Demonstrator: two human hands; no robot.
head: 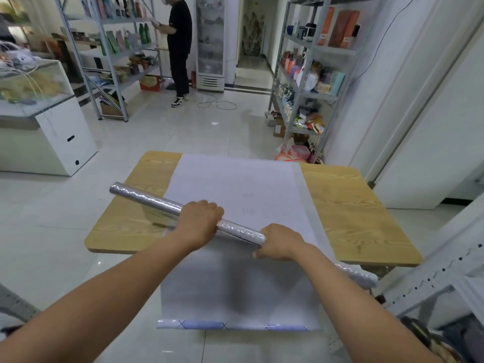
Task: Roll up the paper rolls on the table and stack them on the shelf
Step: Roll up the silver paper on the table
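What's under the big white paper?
The wooden table lies under the white paper, showing at both sides. The paper's near end hangs off the edge above the floor. Whatever else sits beneath it is covered.

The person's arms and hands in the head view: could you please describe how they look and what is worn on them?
The left forearm and right forearm are bare, with no sleeve in view. The left hand and right hand wear no gloves, and no ring, watch or bracelet shows on the sides that are visible.
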